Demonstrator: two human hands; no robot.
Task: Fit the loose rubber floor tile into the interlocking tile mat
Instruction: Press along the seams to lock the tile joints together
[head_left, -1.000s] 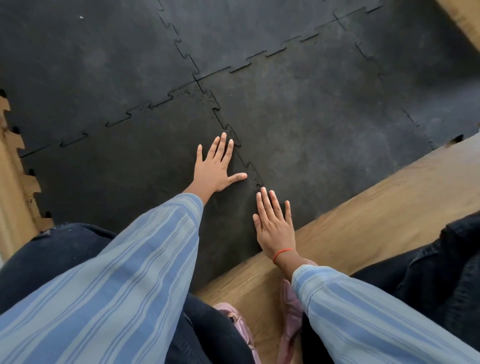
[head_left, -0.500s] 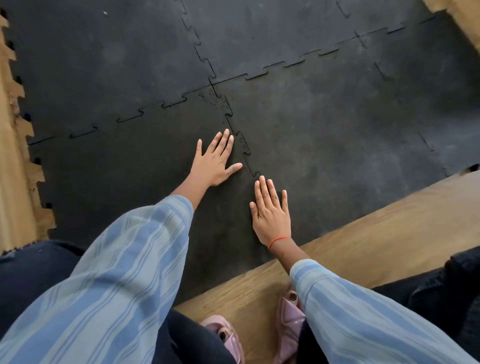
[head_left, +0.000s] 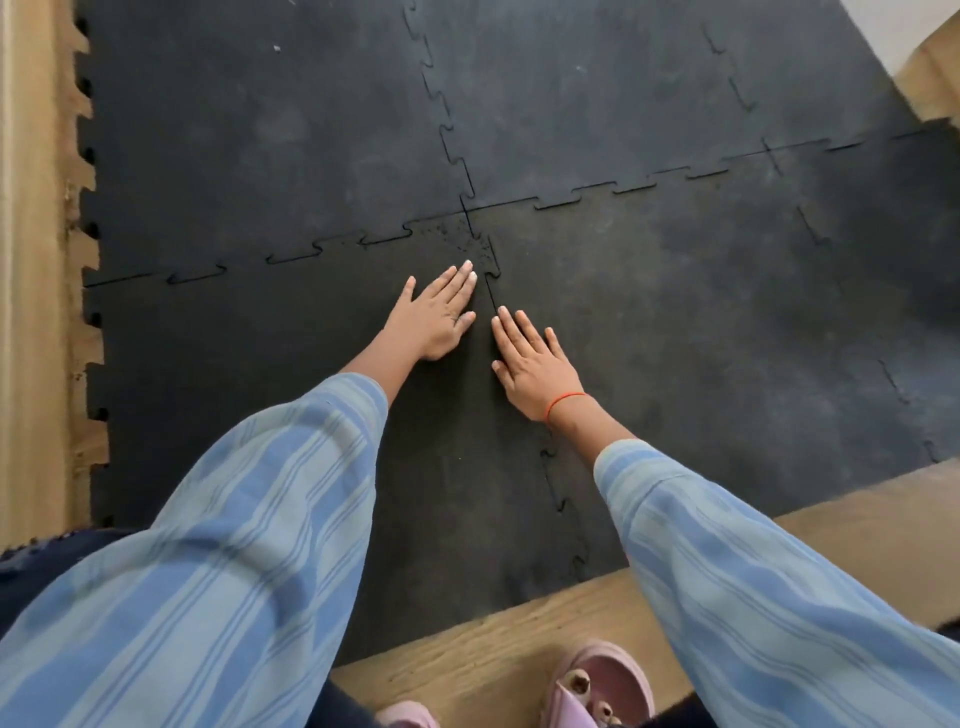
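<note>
Open mat (head_left: 675, 322) lies clear right and ahead of both flat hands; the wooden edge (head_left: 31, 260) bounds the left.

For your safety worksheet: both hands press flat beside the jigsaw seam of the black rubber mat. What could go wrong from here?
1. The left hand and right hand flank the toothed seam; fingertips might get pinched.
2. Near the dark rubber tile's corner, crumbled bits could keep tabs proud.
</note>
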